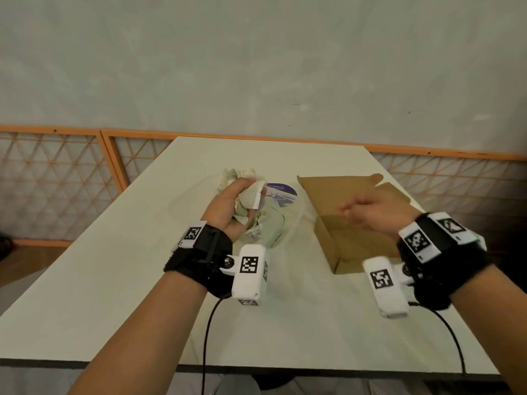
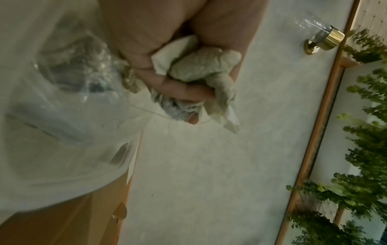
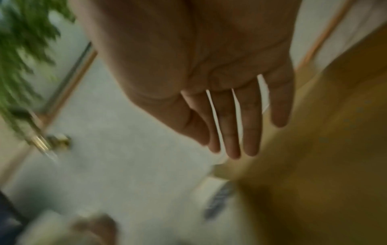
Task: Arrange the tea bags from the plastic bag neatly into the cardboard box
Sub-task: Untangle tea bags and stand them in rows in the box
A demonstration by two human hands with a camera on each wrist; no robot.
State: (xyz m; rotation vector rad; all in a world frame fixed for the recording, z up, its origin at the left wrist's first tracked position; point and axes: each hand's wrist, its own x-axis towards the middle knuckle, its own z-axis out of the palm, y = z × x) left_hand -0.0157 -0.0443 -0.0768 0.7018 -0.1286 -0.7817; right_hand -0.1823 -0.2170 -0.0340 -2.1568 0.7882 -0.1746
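Wrist bands: black straps with white tagged camera blocks sit on both forearms, nearest the head camera, with black cables trailing off the counter's near edge.
Left hand: the left hand is raised above the counter, fingers curled tight round a crumpled bunch of tea bags; a thin string dangles from the bunch in the left wrist view.
Plastic bag: the clear plastic bag lies just below and beside the left hand, with more pale tea bags inside; a round dark-printed label shows just beyond it.
Right hand: the right hand hovers over the cardboard box, blurred in the head view; the right wrist view shows its palm released, fingers straight and close together, holding nothing.
Cardboard box: the brown cardboard box lies flat directly under the right hand, lid flap open on the far side; what lies inside cannot be told.
Counter: the pale counter carries both bag and box, which lie near each other, not touching.
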